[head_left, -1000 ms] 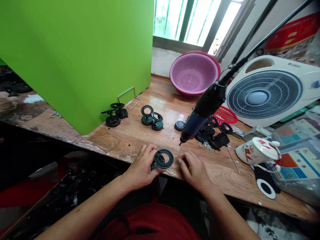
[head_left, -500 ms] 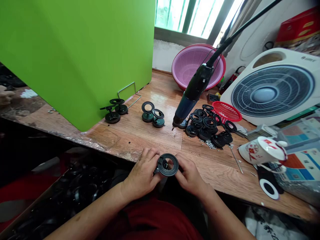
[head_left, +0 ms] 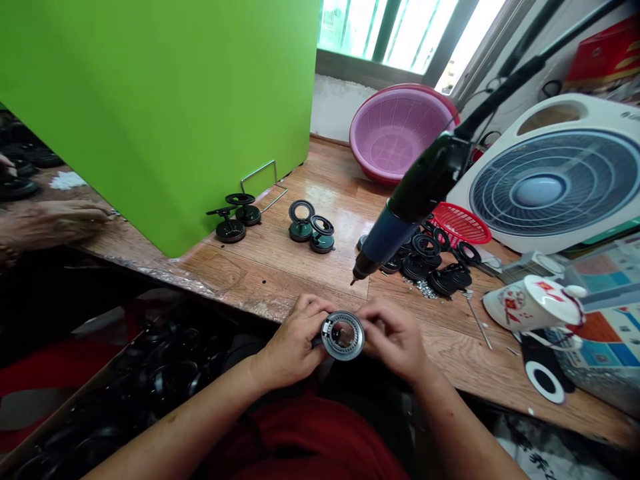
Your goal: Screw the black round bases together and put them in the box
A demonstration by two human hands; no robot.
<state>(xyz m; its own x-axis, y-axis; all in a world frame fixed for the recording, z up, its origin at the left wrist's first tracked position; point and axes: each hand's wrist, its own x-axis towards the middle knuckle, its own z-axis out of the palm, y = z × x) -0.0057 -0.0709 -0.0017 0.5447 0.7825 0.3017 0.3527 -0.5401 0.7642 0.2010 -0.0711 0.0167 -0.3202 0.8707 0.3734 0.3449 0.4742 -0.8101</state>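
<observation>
You had a black ring piece point(head_left: 344, 353) in front of you, on your side of the hanging screwdriver point(head_left: 385, 233), just below its bit and apart from it. Your left hand point(head_left: 295, 340) gripped the piece by its left edge, thumb below and fingers curled behind. Your right hand point(head_left: 397, 337), nearer to you than the screwdriver, had its fingers bent in at the ring's right edge; whether they pinched it or only met it, you could not tell from this view.

To the left of the screwdriver, two black stands point(head_left: 301, 232) stood close together on the wooden table point(head_left: 300, 280). Farther left of it, another pair of stands point(head_left: 231, 231) stood beside the green panel point(head_left: 175, 120). Past that panel, well left of the screwdriver, a co-worker's hand point(head_left: 75, 220) rested at the table edge.

Just right of the screwdriver, partly hidden by it, was a cluster of stands point(head_left: 425, 265), with loose screws point(head_left: 426, 289) scattered at its near side. Behind the screwdriver leaned a pink basin point(head_left: 385, 133). A lidded cup point(head_left: 515, 303) lay tilted well to its right.
</observation>
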